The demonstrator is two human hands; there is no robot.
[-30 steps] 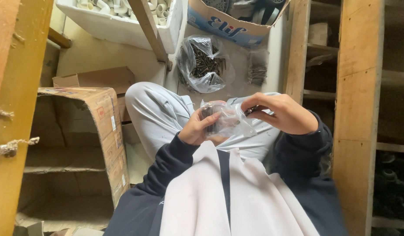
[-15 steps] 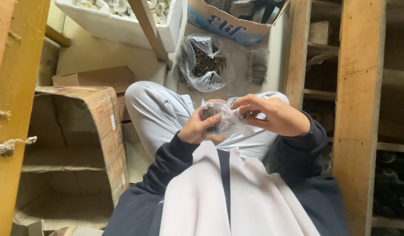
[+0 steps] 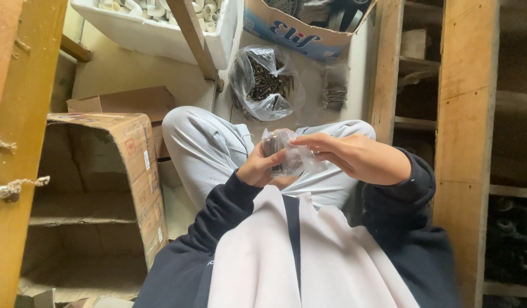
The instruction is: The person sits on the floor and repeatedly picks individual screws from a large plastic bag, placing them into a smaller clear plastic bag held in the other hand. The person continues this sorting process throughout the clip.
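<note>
Left hand (image 3: 262, 168) half behind small bag (image 3: 286, 151), contents unclear

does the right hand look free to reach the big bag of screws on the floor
Probably not yet: the right hand is pinching the small plastic bag with the left hand; the path to the floor bag looks open.

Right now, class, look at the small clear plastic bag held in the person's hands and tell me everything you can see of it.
The small clear plastic bag is thin, crinkled and see-through, with dark contents bunched inside, too blurred to identify. It is held above the person's lap, in front of the light grey trousers. The left hand grips its lower left side, thumb across the front. The right hand reaches in from the right, fingertips pinching the film near its top. It touches nothing else.
</note>
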